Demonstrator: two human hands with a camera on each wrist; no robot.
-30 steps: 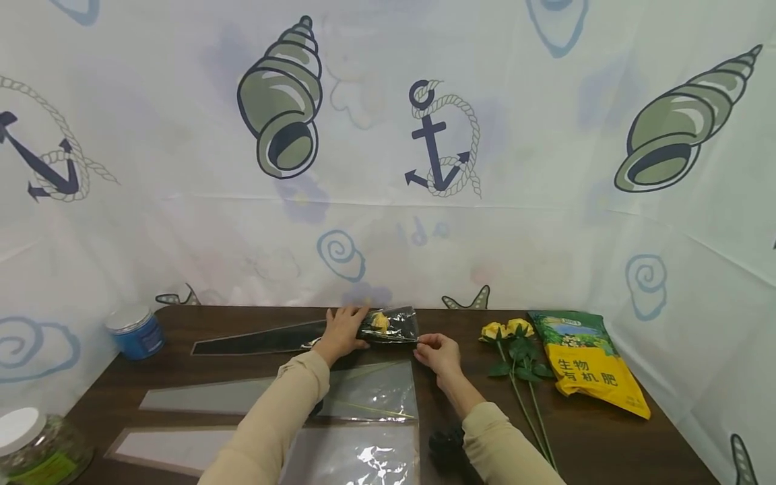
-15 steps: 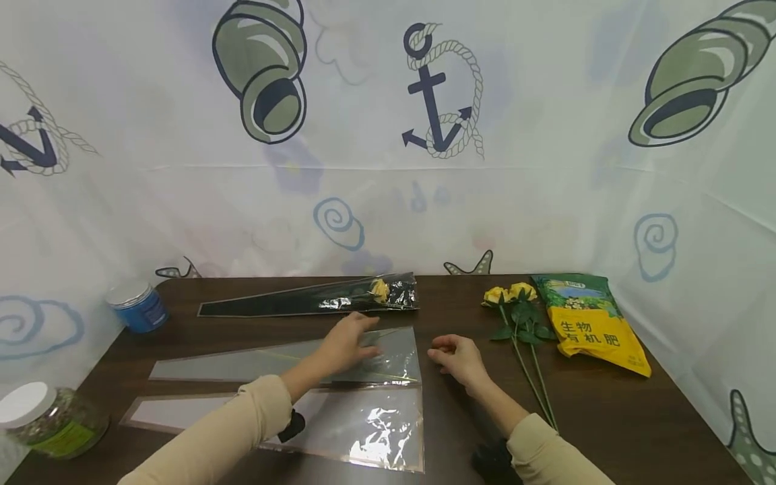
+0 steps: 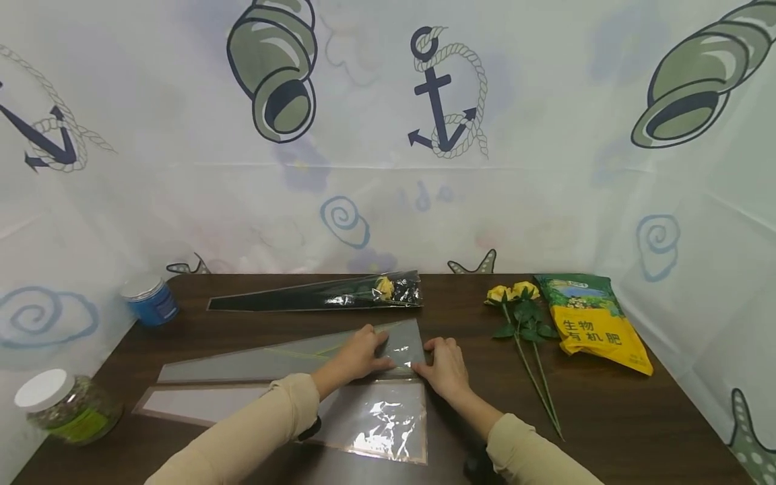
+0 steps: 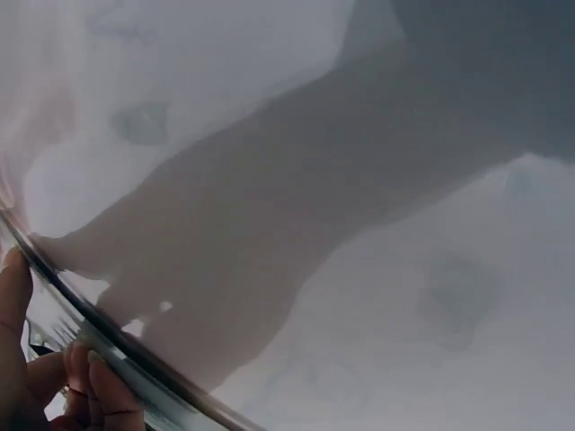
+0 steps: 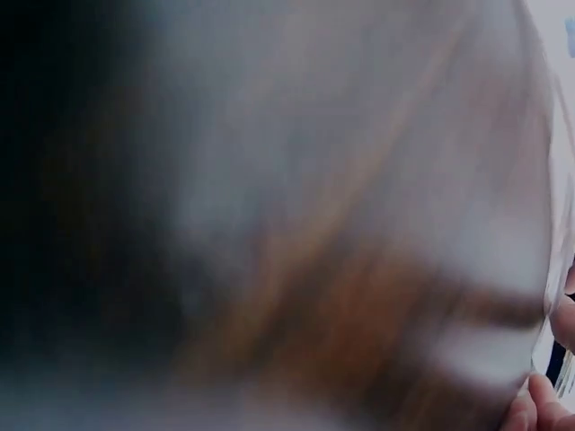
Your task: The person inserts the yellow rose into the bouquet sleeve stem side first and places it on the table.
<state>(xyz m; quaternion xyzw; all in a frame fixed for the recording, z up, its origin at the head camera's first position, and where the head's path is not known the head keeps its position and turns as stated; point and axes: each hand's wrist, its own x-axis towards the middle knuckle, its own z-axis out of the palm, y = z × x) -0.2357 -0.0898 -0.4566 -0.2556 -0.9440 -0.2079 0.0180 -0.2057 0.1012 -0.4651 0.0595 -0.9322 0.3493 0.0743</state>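
Note:
A grey clear-fronted flower sleeve (image 3: pixel 242 360), long and tapering, lies mid-table with its wide end to the right. My left hand (image 3: pixel 359 353) rests on it near that end, thumb and fingers apart. At its right edge my right hand (image 3: pixel 447 367) touches the film with thumb and index fingertip spread; whether it pinches the film is hidden. Blurred film and fingertips (image 5: pixel 544 404) show in the right wrist view. In the left wrist view, fingers (image 4: pixel 108 386) meet a shiny film edge. A black sleeve (image 3: pixel 291 296) holding a yellow rose (image 3: pixel 384 288) lies behind.
A white sleeve (image 3: pixel 200 404) lies in front. Two yellow roses (image 3: pixel 527 320) with long stems lie right, beside a green-and-yellow bag (image 3: pixel 591 330). At left stand a blue jar (image 3: pixel 151 303) and a white-lidded jar (image 3: pixel 69 407). A printed curtain (image 3: pixel 533 135) hangs behind the table.
Both hands have left the black sleeve, where the right pinched its edge, and come nearer to the grey sleeve. They now touch its wide end. The head view has tilted down.

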